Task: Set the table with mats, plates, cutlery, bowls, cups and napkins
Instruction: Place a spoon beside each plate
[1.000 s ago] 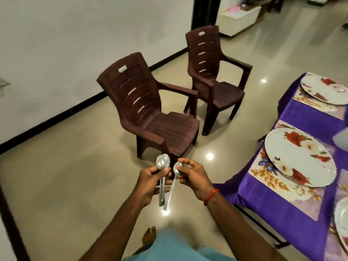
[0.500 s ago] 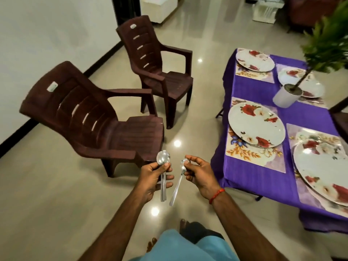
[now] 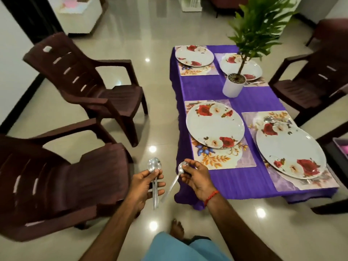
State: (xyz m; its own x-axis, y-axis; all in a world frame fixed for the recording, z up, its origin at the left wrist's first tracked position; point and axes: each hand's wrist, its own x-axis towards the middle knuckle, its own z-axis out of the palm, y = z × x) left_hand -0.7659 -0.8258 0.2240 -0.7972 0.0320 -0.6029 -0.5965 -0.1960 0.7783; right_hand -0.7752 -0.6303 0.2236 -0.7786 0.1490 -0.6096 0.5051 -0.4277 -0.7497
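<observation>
You stand at the near end of the table (image 3: 235,183) with spoons in both hands.
Your left hand (image 3: 145,187) grips the stacked spoons (image 3: 154,165) upright, bowls up, thumb pressed against them. Your right hand (image 3: 195,178) pinches a single spoon (image 3: 174,183) near its bowl, handle slanting down toward the left hand. Both hands are over the floor (image 3: 162,113), just off the table's near corner, where four flowered plates (image 3: 214,127) sit on mats (image 3: 222,159) around a potted plant (image 3: 233,87).
</observation>
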